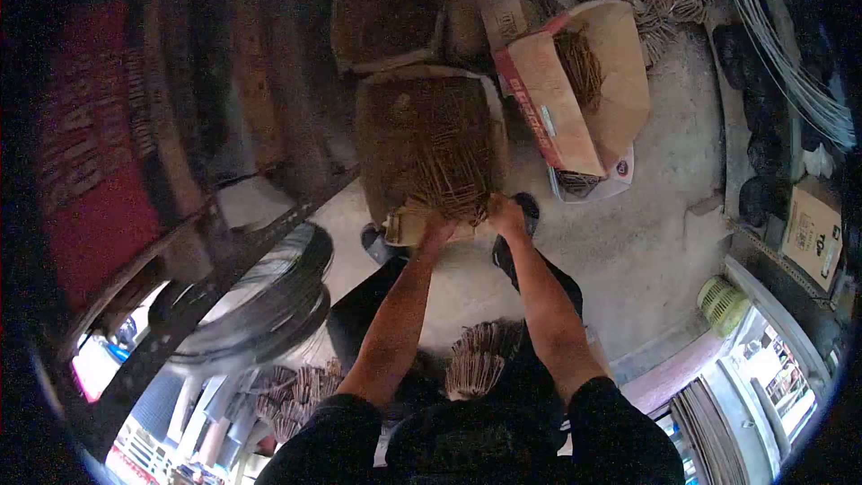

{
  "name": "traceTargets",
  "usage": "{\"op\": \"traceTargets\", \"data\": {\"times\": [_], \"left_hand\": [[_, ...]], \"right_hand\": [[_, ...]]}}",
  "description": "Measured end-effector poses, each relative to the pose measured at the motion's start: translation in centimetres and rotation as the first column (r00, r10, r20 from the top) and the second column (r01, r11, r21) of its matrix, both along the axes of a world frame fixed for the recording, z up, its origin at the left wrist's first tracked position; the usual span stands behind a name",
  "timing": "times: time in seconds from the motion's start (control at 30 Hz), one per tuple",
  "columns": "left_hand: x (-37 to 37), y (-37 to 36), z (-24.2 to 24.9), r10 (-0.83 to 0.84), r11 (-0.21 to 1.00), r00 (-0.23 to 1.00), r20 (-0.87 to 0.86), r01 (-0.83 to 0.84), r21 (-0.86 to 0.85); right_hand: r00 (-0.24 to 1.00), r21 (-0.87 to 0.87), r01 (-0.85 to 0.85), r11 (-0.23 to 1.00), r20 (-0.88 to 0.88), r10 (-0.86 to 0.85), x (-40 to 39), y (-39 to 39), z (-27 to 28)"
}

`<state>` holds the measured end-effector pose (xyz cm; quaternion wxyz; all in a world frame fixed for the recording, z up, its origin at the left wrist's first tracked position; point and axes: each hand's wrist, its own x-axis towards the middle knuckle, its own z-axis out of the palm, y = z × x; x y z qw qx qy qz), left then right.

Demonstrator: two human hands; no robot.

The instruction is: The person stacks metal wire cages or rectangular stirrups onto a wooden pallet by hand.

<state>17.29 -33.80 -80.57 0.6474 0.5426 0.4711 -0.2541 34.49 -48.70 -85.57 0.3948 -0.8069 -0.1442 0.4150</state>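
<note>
Both hands are at the near edge of an open cardboard box [498, 126] that holds many thin brown rods or wires [440, 157]. My left hand [435, 229] is at the near left part of the box, closed on what looks like rod ends or the box edge. My right hand [505, 216] is closed at the near right corner, beside the rod ends. Its grip is too small to make out. A bundle of similar brown pieces [476, 359] lies near my lap.
An open carton [620, 81] with brown rods stands right of the box. Behind is another box [391, 13]. Wire coils [269, 305] lie at the left, more bundles [292, 395] at the lower left. A yellow basket [721, 305] and a carton [813, 233] are at the right.
</note>
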Motion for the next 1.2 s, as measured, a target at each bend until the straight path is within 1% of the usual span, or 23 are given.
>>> {"op": "traceTargets", "data": {"times": [0.03, 0.07, 0.1, 0.13, 0.17, 0.2, 0.23, 0.33, 0.37, 0.4, 0.43, 0.47, 0.5, 0.6, 0.67, 0.73, 0.8, 0.87, 0.9, 1.0, 1.03, 1.13, 1.2], "left_hand": [[-0.3, -1.7, -6.2, 0.594, 0.804, 0.79, 0.154, -0.589, -0.081], [1.8, -6.0, -11.6, 0.943, 0.296, 0.246, 0.222, -0.927, -0.23], [0.9, -6.0, -14.6, 0.945, 0.29, 0.24, 0.22, -0.929, -0.231], [-0.1, -4.9, -16.6, 0.971, 0.204, 0.226, -0.077, -0.952, -0.227], [-0.7, -3.8, -17.5, 0.911, 0.123, 0.19, -0.366, -0.972, -0.198], [0.3, -2.8, -16.5, 0.914, 0.117, 0.185, -0.362, -0.973, -0.201], [-0.7, -2.6, -13.9, 0.927, 0.132, 0.226, -0.298, -0.943, -0.305], [-0.8, 0.6, -3.6, 0.946, 0.206, 0.312, -0.088, -0.789, -0.579], [1.1, 1.9, 0.1, 0.946, 0.236, 0.324, -0.012, -0.715, -0.658], [1.3, 0.8, -2.0, 0.947, 0.235, 0.321, -0.008, -0.709, -0.665], [1.6, -0.9, -6.3, 0.906, 0.391, 0.168, 0.388, -0.679, -0.621], [1.9, -1.9, -8.2, 0.701, 0.516, -0.01, 0.713, -0.683, -0.517], [2.1, -1.9, -7.2, 0.7, 0.515, -0.017, 0.714, -0.681, -0.521], [2.3, -0.7, -0.3, 0.849, 0.526, 0.491, 0.195, -0.755, -0.392], [2.4, 0.6, 6.2, 0.718, 0.578, 0.647, -0.255, -0.759, -0.299], [2.7, 2.2, 16.2, 0.774, 0.545, 0.601, -0.199, -0.793, -0.272], [3.2, 3.8, 25.0, 0.829, 0.506, 0.543, -0.131, -0.829, -0.239], [3.5, 4.8, 31.5, 0.616, 0.788, 0.778, -0.124, -0.61, 0.087], [0.7, 4.3, 27.1, 0.454, 0.873, 0.89, 0.037, -0.453, 0.178], [1.1, 6.9, 40.4, 0.514, 0.813, 0.805, 0.294, -0.567, 0.131], [0.6, 7.5, 42.4, 0.412, 0.804, 0.793, 0.448, -0.548, 0.23], [-1.2, 9.5, 53.0, 0.277, 0.821, 0.842, 0.463, -0.458, 0.341], [-2.4, 10.1, 57.5, 0.336, 0.77, 0.781, 0.526, -0.55, 0.324]], "right_hand": [[1.0, -0.008, -0.004, 1.0, 0.006, 0.004, 0.6, 0.4, -0.2], [0.877, -0.182, -0.391, 0.902, 0.225, 0.425, 1.0, 1.7, 0.7], [0.545, -0.413, -0.648, 0.64, 0.336, 0.769, 1.0, 2.7, 0.7], [0.538, -0.412, -0.653, 0.636, 0.339, 0.772, 0.6, 2.8, -1.4], [0.676, -0.426, -0.557, 0.713, 0.266, 0.687, -0.4, 2.4, -4.6], [0.795, -0.45, -0.449, 0.772, 0.194, 0.575, -0.9, 2.1, -6.8], [0.792, -0.448, -0.451, 0.772, 0.198, 0.578, -1.3, 2.6, -7.3], [0.883, -0.65, -0.128, 0.749, 0.27, 0.385, -2.3, 4.1, -4.9], [0.864, -0.427, -0.147, 0.892, 0.384, 0.326, -1.5, 5.0, -1.4], [0.844, -0.173, -0.175, 0.969, 0.481, 0.238, -0.5, 6.2, 2.5], [0.836, -0.171, -0.178, 0.969, 0.493, 0.24, 0.4, 8.0, 6.2], [0.894, -0.184, -0.116, 0.976, 0.409, 0.183, 0.9, 9.6, 10.0], [0.94, -0.203, -0.054, 0.978, 0.319, 0.118, 1.0, 10.5, 12.5], [0.963, -0.253, 0.055, 0.966, 0.27, 0.016, 1.0, 11.2, 16.7], [0.935, -0.117, 0.051, 0.992, 0.354, -0.006, 0.5, 10.0, 17.6], [0.901, 0.033, 0.032, 0.999, 0.432, -0.043, 0.8, 8.9, 20.6], [0.99, 0.091, 0.088, 0.992, 0.1, -0.097, 1.2, 8.6, 26.4], [0.965, 0.03, 0.217, 0.976, -0.157, -0.209, 1.2, 8.8, 34.6], [0.932, 0.009, 0.228, 0.974, -0.292, -0.216, 1.4, 8.4, 37.8], [0.78, 0.012, 0.358, 0.934, -0.554, -0.292, 0.4, 8.5, 46.4], [0.795, 0.075, 0.32, 0.945, -0.564, -0.224, -0.1, 8.4, 48.5], [0.817, 0.155, 0.214, 0.964, -0.57, -0.089, -1.6, 9.5, 54.9], [0.855, 0.144, 0.182, 0.973, -0.512, -0.084, -3.1, 11.1, 59.8]]}}
